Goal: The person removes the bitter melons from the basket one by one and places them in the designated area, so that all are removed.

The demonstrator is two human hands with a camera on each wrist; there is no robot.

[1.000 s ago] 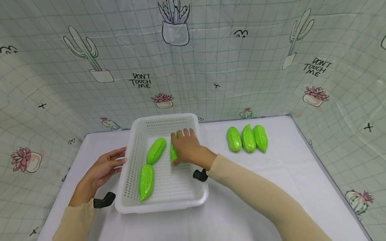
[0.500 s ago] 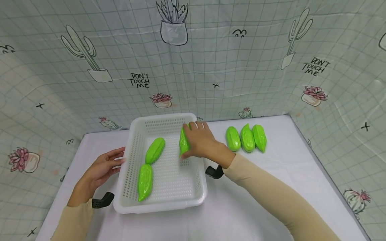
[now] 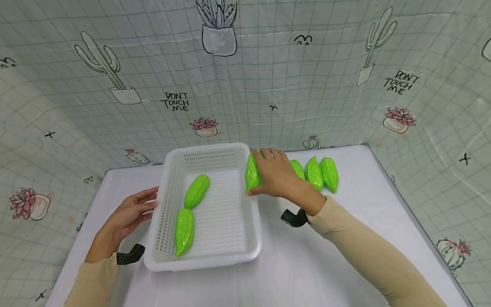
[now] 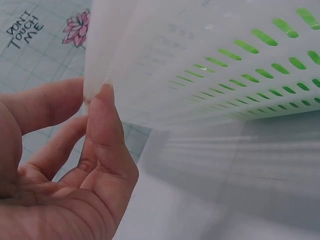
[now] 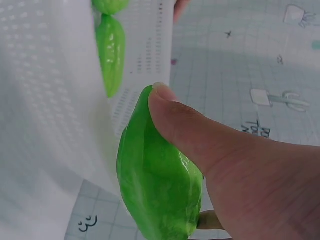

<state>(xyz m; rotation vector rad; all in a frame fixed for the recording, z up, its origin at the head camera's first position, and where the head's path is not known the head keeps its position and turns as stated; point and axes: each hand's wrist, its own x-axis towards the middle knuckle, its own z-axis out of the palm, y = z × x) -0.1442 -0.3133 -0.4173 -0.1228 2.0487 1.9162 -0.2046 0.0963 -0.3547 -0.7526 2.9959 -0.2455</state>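
Basically, in the head view everything hangs on a gourd (image 3: 251, 175) just right of centre. Seen from above, it overlaps the right rim of the tray (image 3: 203, 265), with a row of three gourds (image 3: 315, 174) to its right on the table (image 3: 291, 268). Its long axis runs nearly up and down the frame, the lower end leaning slightly left. The right hand (image 3: 279, 175) grips it from the right side, thumb at the lower end, fingers over the upper. Far nearer than the left hand (image 3: 130, 213), which is at the tray's left edge, it partly hides the row's first gourd. Two gourds (image 3: 190, 209) lie end to end inside the tray, left of its middle. All look glossy, bright green and ridged lengthwise.

From the left wrist, digits lie on both sides of the tray's edge at centre left, seemingly a light pinch; green shows through the wall's slots at upper right.

From the right wrist, the gourd fills the lower centre beside the tray's wall, thumb against its narrow top end. Its middle bulges, its skin shiny with blunt ridges. Whether it touches the tray, I cannot tell.
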